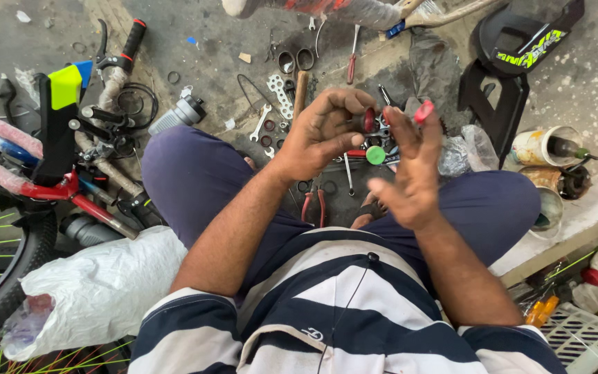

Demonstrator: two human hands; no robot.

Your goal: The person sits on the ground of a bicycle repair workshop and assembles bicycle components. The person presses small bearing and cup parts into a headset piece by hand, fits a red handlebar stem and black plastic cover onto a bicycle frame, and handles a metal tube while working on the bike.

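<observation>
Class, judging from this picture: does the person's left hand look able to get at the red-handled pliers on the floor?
Probably yes. The pliers lie uncovered just below the left hand, though its fingers already pinch a small dark red part.

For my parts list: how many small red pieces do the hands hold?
2: dark red round piece in left hand; bright red cap on right hand's fingertip. More may be hidden.

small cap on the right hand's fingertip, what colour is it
Red: the small cap on the right hand, head view.
</observation>
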